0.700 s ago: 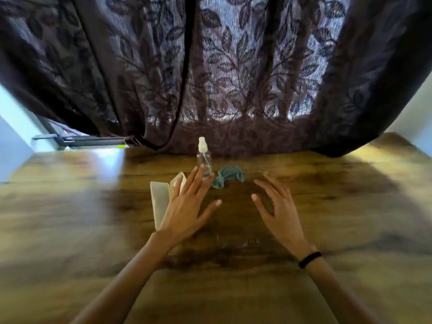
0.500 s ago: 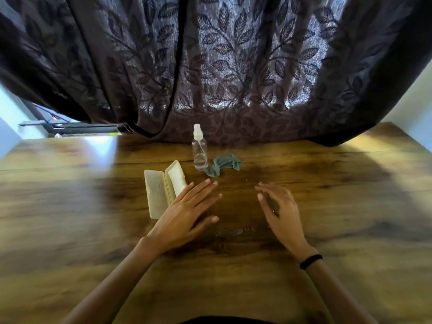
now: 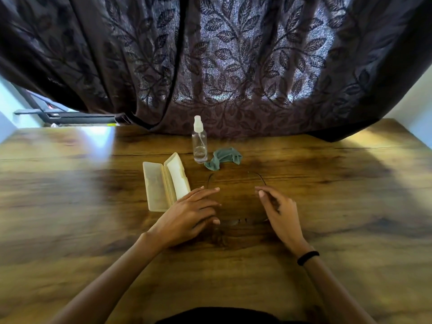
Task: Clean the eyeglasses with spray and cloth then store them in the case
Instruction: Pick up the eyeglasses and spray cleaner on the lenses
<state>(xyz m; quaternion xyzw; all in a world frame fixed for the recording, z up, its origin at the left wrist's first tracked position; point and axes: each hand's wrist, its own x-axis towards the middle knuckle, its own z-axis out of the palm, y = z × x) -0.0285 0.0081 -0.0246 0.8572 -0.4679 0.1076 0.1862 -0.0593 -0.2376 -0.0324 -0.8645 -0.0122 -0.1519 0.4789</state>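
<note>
**Step in hand:** judged as the opening stage, pick-up of the glasses. Spray and wipe not yet begun, storage outstanding.

**Task items, placed re: case**
- Case [image 3: 166, 183]: on table [image 3: 339, 206], open, lid laid back, nothing seen inside.
- Glasses [image 3: 242, 220]: flat on table, R of case's near end. Front faces the person; both temples unfolded, pointing away.
- Bottle [image 3: 199, 141]: upright, just beyond case's far R corner. Untouched.
- Cloth [image 3: 223, 159]: crumpled, beside the bottle on the side away from case. Untouched.

**Hands**
- L hand [image 3: 194, 213]: palm down at case's near R corner, fingers near straight, released. Fingertips reach the L end of the frame; grasps nothing.
- R hand [image 3: 281, 211]: well R of case, on the far side of the glasses. Fingers loosely curled, thumb and forefinger close at the R temple. Wire is thin against dark wood, so cannot tell whether it pinches the temple or only sits beside it.

**Next move (judgement):** take the glasses by frame or temples, not lenses. Light grip reqd, as the wire looks easily bent. Lift w/ one hand and free the other for the bottle.
</note>
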